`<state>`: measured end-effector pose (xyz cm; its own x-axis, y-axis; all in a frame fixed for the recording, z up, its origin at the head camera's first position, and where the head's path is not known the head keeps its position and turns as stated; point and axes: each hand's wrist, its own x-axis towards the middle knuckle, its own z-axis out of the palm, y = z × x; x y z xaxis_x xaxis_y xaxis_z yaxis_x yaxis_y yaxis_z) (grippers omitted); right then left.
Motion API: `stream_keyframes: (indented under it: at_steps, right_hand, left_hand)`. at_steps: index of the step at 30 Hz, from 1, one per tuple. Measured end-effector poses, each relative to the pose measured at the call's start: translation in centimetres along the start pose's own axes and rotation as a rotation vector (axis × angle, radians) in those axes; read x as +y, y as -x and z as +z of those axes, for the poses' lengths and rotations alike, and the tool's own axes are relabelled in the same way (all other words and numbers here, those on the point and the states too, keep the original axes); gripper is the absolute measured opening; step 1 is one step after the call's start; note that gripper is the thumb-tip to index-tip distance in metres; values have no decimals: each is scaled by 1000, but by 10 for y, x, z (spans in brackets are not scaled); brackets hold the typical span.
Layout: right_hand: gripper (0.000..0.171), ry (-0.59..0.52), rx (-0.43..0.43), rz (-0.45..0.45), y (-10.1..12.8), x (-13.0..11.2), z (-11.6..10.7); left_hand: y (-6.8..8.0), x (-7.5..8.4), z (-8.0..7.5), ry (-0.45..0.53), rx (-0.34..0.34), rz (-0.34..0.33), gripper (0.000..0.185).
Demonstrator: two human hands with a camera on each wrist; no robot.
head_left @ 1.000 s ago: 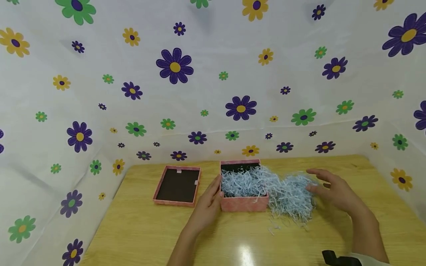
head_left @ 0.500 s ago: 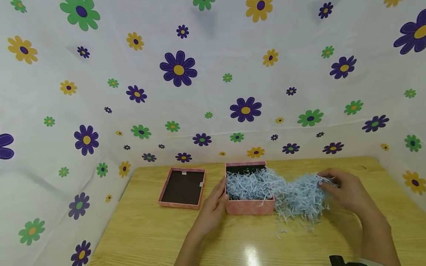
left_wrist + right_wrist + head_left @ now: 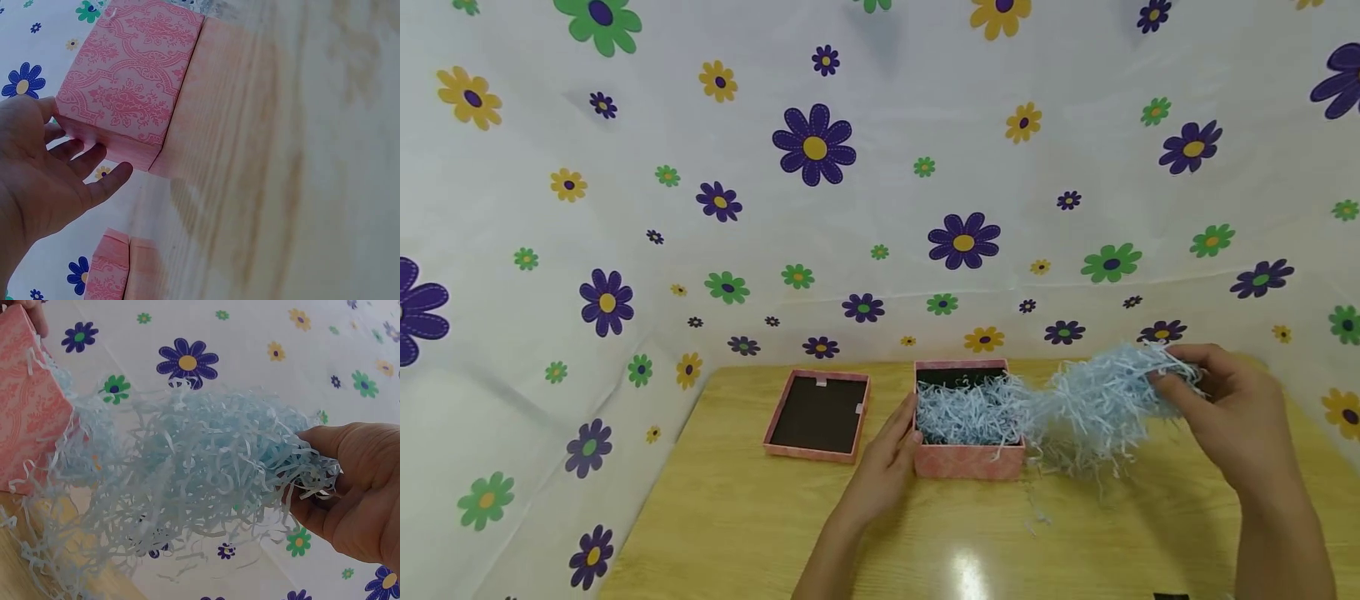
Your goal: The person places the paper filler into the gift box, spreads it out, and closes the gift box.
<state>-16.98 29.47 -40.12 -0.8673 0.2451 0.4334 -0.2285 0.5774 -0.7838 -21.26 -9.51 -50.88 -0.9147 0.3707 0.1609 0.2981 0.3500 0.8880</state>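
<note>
Two hands at work: left hand (image 3: 886, 467) and right hand (image 3: 1232, 408), over a wooden desk (image 3: 737, 533).
Left hand: fingers straight and relaxed, laid flat against the left wall of the pink box (image 3: 968, 458); it grips nothing.
Right hand: fingers curled round a clump of pale blue shredded paper (image 3: 1105, 400), lifted clear of the desk.
Where the paper is: part lies inside the open box, part trails over its right rim in one loose tangled mass up to the right hand.
Key relation: the paper's long run goes left to right, from box to raised hand (the box sits to the left of that hand and lower); the right hand is the nearer one to the loose bulk, the left hand the nearer to the box.
Lid (image 3: 817, 415): lies open side up on the desk, just left of the box, apart from it.
Scraps (image 3: 1037, 521): a few strands on the desk in front of the box.
Hard to make out: how full the box is beneath the shreds; the right fingertips are buried in paper.
Backdrop (image 3: 880, 208): white flowered cloth behind and at both sides.
</note>
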Motion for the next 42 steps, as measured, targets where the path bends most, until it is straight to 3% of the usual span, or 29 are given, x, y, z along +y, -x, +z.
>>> stream_keyframes:
  at_steps: [5,15,20,25,31,35,42]
  right_hand:
    - [30,-125,20,-18,-1,-12,9]
    - [28,-161,33,-124,-7,-35,39]
    - [26,-188,7,-174,-19,-60,63]
    - [19,-294,53,-182,-32,-83,91]
    - [16,-353,60,-192,-32,-82,127]
    - [15,-321,-28,-132,-20,-64,150]
    - [20,-79,-194,-68,4,-43,170]
  left_hand:
    - [-2,-1,-1,15,-5,-7,61]
    - [-4,-2,-3,22,-11,3,60]
    - [-3,-3,-2,18,-1,1,60]
    - [-3,-4,-3,26,6,8,59]
    - [-5,-4,-3,38,-9,28,59]
    - [-6,-3,-4,37,-17,39,59]
    - [-1,-2,-3,37,-16,20,59]
